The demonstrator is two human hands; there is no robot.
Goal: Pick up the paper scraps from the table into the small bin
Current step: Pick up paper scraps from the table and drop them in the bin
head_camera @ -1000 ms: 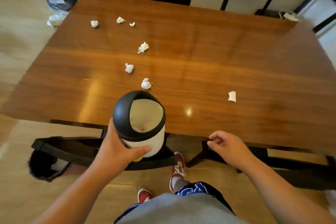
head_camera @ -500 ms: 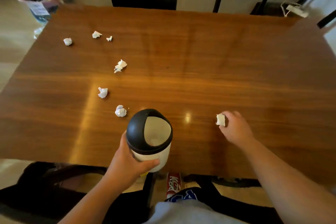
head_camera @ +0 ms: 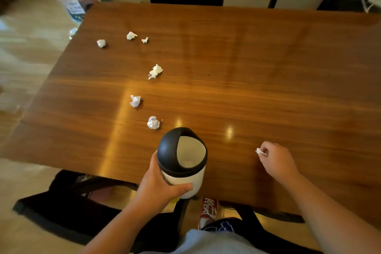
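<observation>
Paper scrap point(head_camera: 260, 152): weightless, soft, crushable; a fingertip pinch holds it.
Right hand point(head_camera: 277, 162) pinches it; left hand point(head_camera: 159, 186) grips the small bin point(head_camera: 185, 177) over the desk point(head_camera: 268, 80).

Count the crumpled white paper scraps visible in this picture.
7: three at far left, three trailing toward the bin, one pinched in the right hand. Others may be inside the bin.
</observation>
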